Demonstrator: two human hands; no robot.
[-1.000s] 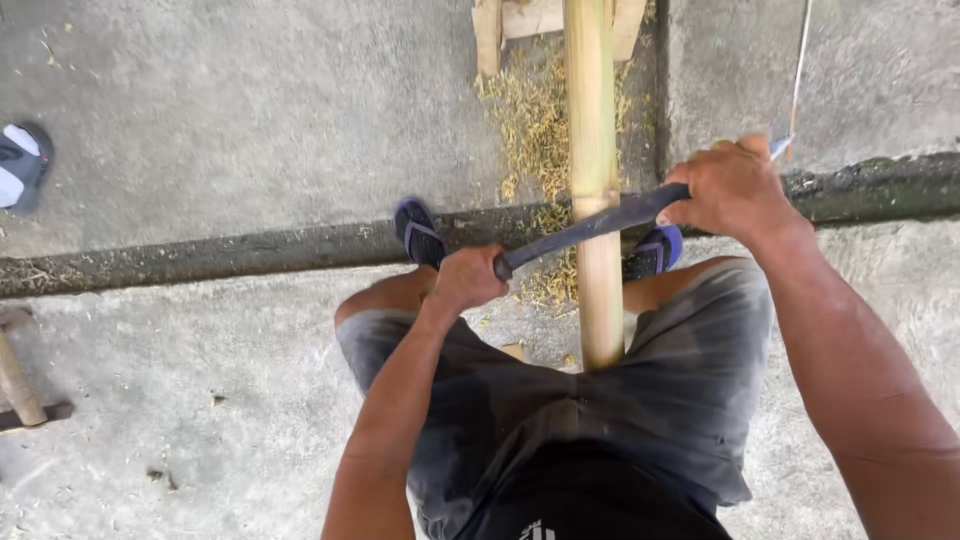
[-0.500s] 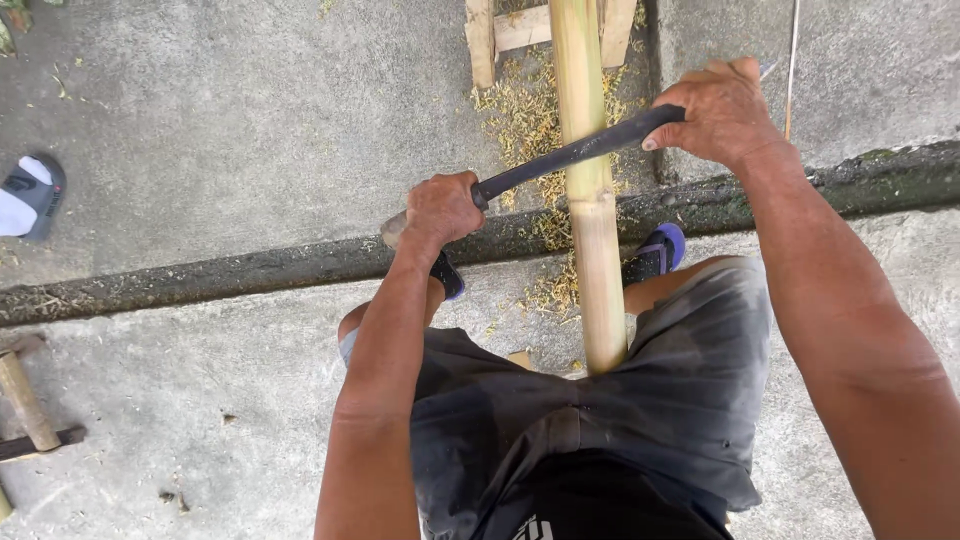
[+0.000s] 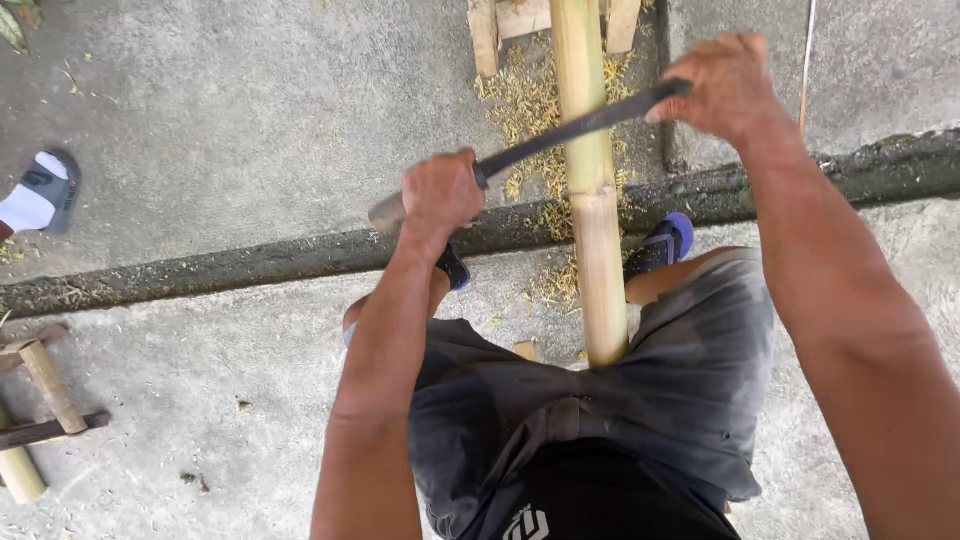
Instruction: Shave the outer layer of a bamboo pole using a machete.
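The left hand [image 3: 440,192] clenches the handle and the right hand [image 3: 725,85] pinches the far end of the long dark blade [image 3: 580,125] (thin, stiff, likely sharp-edged) laid across the rigid, smooth bamboo pole [image 3: 592,200] at upper centre.

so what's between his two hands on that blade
In the head view, the bamboo pole runs under the dark blade, between the left hand and the right hand.

My only view is head-mounted, looking steeply down, close over my lap and the concrete floor [image 3: 200,120].
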